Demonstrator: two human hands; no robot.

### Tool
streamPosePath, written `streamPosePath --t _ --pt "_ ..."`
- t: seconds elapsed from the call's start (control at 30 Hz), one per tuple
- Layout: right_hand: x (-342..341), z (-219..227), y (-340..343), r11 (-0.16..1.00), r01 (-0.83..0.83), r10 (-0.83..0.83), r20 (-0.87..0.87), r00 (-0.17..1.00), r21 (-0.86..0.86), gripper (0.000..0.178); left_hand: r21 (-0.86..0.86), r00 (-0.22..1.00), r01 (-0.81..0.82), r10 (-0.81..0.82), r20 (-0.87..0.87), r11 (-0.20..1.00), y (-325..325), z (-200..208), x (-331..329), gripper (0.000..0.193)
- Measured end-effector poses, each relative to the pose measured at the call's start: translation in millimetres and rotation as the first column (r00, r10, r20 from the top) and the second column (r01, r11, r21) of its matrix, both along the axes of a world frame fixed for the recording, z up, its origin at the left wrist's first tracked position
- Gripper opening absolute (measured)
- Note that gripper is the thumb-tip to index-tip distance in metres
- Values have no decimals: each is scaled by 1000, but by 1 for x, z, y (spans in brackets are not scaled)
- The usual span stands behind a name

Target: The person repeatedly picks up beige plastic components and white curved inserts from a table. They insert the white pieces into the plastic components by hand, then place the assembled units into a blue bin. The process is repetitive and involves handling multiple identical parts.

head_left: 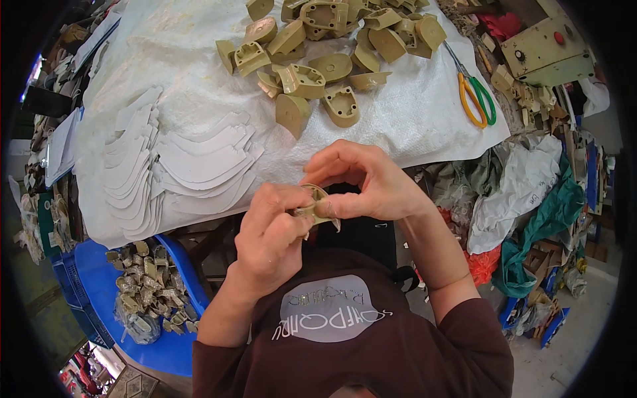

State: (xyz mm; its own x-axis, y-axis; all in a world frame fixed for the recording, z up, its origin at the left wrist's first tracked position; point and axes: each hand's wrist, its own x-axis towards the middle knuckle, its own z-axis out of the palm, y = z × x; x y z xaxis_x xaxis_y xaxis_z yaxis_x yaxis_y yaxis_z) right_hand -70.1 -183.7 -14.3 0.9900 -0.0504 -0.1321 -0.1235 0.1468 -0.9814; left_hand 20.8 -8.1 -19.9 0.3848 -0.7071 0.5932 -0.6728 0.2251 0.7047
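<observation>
In front of my chest, near the table's front edge, my left hand (271,235) and my right hand (375,186) hold one small olive-beige shoe heel (308,212) between them. My left fingers are closed around its left side. The right thumb presses on its other side, with the right fingers curled behind it. Fingers cover much of the heel, and a thin flap sticks out below it. Beyond my hands lies a pile of similar D-shaped heels (292,114), some hollow side up. Thin white curved pieces (202,159) are fanned out in overlapping rows on the left.
White woven sheeting (192,73) covers the table. Scissors (472,93) with orange and green handles lie at the right, near a green control box (547,56). At lower left, a blue chair (162,351) bears many covered heels (149,285). Bags (514,189) crowd the right side.
</observation>
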Motion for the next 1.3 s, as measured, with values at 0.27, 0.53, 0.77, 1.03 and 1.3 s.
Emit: streamPosePath --t 0.27,0.53,0.77,1.03,1.3 --pt "-3 -15 16 966 249 -211 363 908 -62 44 -86 833 -115 49 -550 990 0 -3 -5 15" --pt "6 -11 32 766 507 -248 547 799 -395 20 -61 679 -144 53 -733 988 -5 -2 -13 16" --pt "2 3 29 676 506 -186 541 820 -535 13 60 730 -70 93 -678 996 -2 0 -13 13" --pt "-9 -8 28 901 426 -333 497 801 -83 29 35 932 -188 189 -310 982 -4 1 -5 17" --pt "-10 8 9 988 142 -146 80 986 53 55 -99 991 -100 108 75 990 -1 -11 2 18"
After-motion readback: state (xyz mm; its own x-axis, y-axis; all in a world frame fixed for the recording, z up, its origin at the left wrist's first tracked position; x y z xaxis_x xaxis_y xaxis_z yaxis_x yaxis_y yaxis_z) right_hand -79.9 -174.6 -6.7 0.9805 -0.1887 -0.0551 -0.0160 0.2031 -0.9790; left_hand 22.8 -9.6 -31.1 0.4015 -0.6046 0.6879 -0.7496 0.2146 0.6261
